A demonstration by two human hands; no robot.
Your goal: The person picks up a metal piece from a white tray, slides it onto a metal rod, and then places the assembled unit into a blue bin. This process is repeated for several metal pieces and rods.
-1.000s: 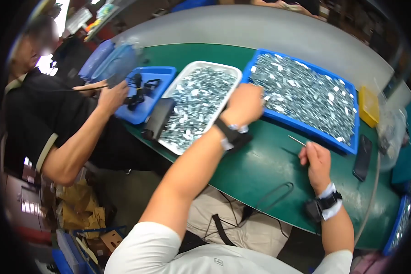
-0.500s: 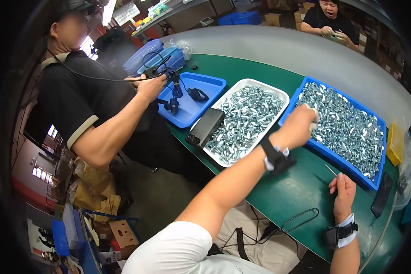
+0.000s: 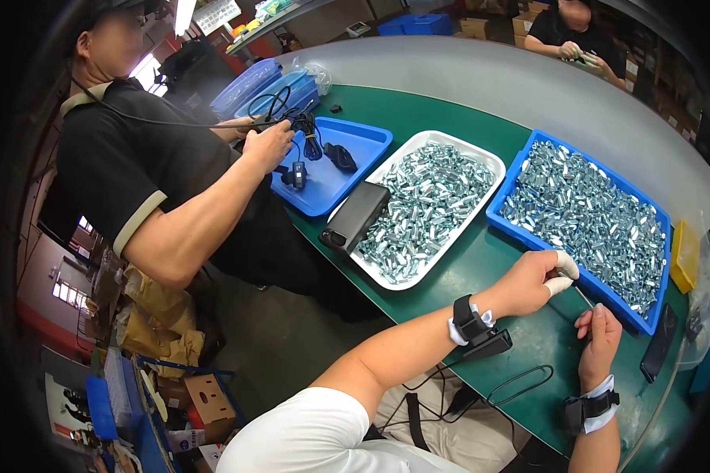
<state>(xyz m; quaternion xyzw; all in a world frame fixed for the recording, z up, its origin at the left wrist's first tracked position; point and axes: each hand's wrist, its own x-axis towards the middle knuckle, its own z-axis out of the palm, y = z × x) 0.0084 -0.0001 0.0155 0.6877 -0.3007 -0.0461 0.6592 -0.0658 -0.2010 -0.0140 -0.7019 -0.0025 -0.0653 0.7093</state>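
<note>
My left hand point(image 3: 535, 282), with white finger covers on the fingertips, is closed in a pinch over the near edge of the blue tray point(image 3: 521, 227) full of small shiny metal parts point(image 3: 588, 213). Whatever sits between those fingertips is too small and covered to make out. A thin metal rod point(image 3: 584, 297) points from my right hand point(image 3: 599, 340) up toward the left fingertips; the right fingers are closed around it. To the left stands a white tray point(image 3: 487, 211) heaped with similar metal parts point(image 3: 434, 201). Both my wrists wear black straps with small devices.
A black box-shaped device point(image 3: 356, 217) rests on the white tray's left edge. A person point(image 3: 166, 181) at the left handles black cables over another blue tray point(image 3: 335, 193). A phone point(image 3: 659, 343) and a yellow bin point(image 3: 685, 256) lie at the right. Another person point(image 3: 576, 39) sits beyond the partition.
My left hand has come back from over the blue tray's parts toward me, to the rod's tip. My right hand stays nearly in place with the rod. The person at the left has shifted the cables slightly.
</note>
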